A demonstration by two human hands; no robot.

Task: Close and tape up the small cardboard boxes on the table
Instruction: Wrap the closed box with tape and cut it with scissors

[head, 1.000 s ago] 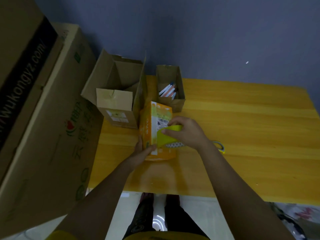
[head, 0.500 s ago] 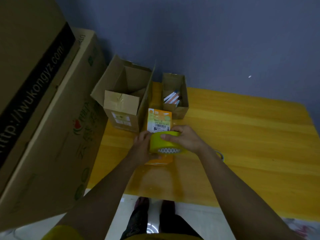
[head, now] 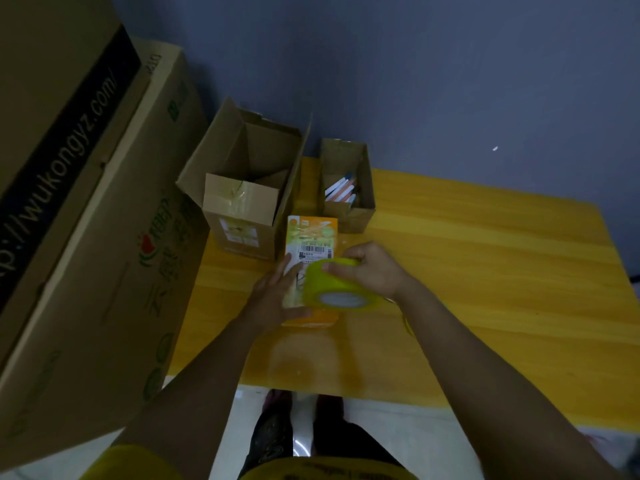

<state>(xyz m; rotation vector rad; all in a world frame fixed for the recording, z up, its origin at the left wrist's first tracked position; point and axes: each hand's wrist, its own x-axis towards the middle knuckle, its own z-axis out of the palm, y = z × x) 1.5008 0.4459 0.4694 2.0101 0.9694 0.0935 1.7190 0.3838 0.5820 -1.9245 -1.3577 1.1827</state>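
I see two big printed cartons (head: 79, 216) stacked along my left, the largest things in view, leaning over the edge of the yellow wooden worktop (head: 485, 271). At the worktop's far left corner stands an open brown cardboard box (head: 242, 188), flaps up, with old tape on its near flap. Just right of it, against the wall, sits a smaller open box (head: 349, 188) holding what look like pens or markers (head: 341, 190); I cannot tell which.

In front of those two lies the small orange box (head: 310, 261), flat on the worktop near its front left, a barcode label facing up. My left hand (head: 277, 292) rests flat on the box's left side, fingers straight and spread, pressing down on it. My right hand (head: 372, 268) grips a yellow-green tape roll (head: 334, 285), fingers curled over its top, and holds it on the near right part of the box, the white core facing me.

Below the worktop's front edge I see dark trousers and shoes (head: 277, 400) on a pale floor.
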